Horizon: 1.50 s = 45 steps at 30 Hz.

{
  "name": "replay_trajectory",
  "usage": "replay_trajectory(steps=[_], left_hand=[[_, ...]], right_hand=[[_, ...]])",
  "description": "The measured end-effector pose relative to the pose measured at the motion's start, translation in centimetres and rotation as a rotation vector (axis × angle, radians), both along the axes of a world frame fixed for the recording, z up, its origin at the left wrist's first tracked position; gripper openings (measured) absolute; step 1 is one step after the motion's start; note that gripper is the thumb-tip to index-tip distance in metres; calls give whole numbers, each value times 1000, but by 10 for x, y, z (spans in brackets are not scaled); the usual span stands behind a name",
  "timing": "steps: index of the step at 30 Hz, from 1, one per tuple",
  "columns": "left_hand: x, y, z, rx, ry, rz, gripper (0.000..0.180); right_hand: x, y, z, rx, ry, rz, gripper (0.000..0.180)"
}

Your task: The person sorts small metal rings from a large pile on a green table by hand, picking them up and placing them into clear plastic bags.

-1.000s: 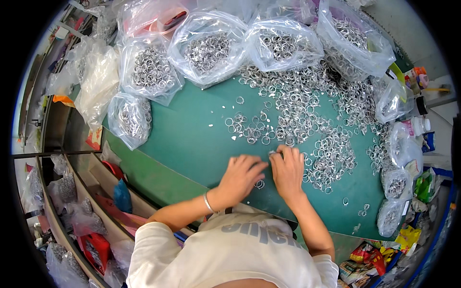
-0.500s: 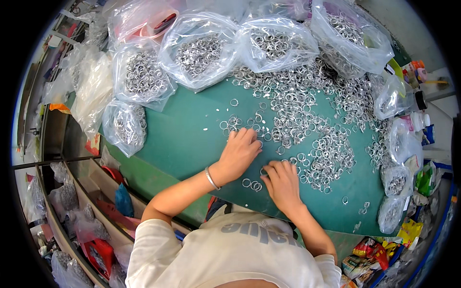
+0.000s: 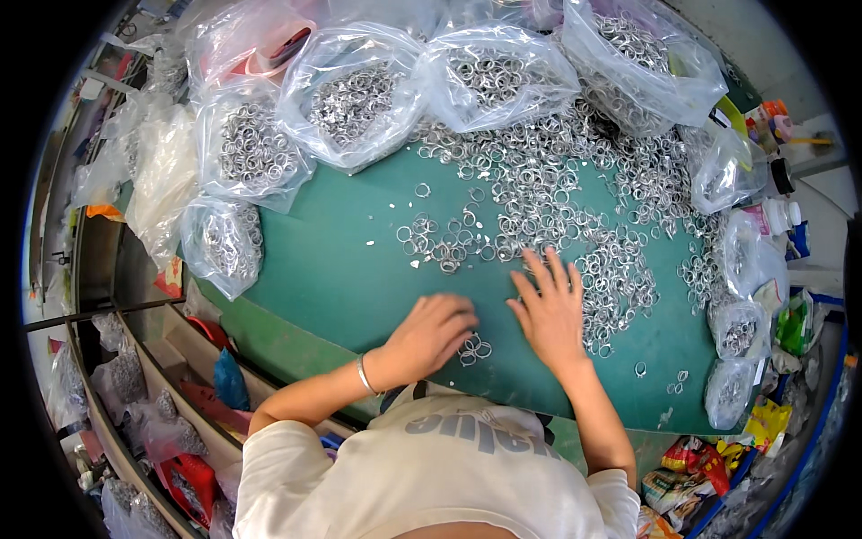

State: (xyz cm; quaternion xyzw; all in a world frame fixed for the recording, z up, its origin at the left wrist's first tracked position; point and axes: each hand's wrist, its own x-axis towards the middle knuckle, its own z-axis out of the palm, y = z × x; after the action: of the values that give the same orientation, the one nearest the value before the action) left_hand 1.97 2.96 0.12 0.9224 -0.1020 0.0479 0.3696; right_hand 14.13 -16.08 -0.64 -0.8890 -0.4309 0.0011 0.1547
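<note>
My right hand (image 3: 554,313) lies with fingers spread, its fingertips at the near edge of a large heap of loose silver-coloured rings (image 3: 539,193). To its right, more rings (image 3: 620,283) spread over the green tabletop (image 3: 314,269). My left hand (image 3: 426,334), with a bangle on the wrist, is bent over the table's near edge. Its fingers are smeared by motion, so what they hold, if anything, cannot be made out. Right by those fingers sits a small cluster of rings (image 3: 476,350). Farther off, a loose group of rings (image 3: 440,241) lies among tiny white bits.
Open plastic bags of rings line the far side, among them a wide bag (image 3: 355,99) and another bag (image 3: 498,79). Smaller bags (image 3: 732,395) stand along the right edge. At the left, a divided shelf (image 3: 171,350) holds more bags. White bottles (image 3: 783,214) stand far right.
My left hand has drawn back from the far ring group toward the small near cluster. My right hand has reached forward to the heap and its fingers have spread.
</note>
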Motion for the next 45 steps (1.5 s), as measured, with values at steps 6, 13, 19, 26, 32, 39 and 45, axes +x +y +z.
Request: replay_trajectory(steps=[6, 13, 19, 26, 32, 39, 45], left_hand=[[57, 13, 5, 277, -103, 281, 39], [88, 18, -6, 302, 5, 304, 52], [108, -6, -9, 337, -133, 5, 45], [102, 25, -11, 10, -54, 90, 27], [118, 44, -14, -679, 159, 361, 17], [128, 43, -8, -756, 251, 336, 27], [120, 22, 5, 63, 4, 235, 40]], right_hand=[[30, -41, -8, 67, -202, -255, 23], [35, 3, 20, 191, -43, -194, 50], [27, -4, 0, 34, 87, -3, 43], [29, -54, 8, 193, 19, -85, 21], [55, -65, 20, 535, 313, -580, 15], [57, -38, 1, -17, -12, -563, 59], [10, -28, 19, -72, 93, -99, 57]])
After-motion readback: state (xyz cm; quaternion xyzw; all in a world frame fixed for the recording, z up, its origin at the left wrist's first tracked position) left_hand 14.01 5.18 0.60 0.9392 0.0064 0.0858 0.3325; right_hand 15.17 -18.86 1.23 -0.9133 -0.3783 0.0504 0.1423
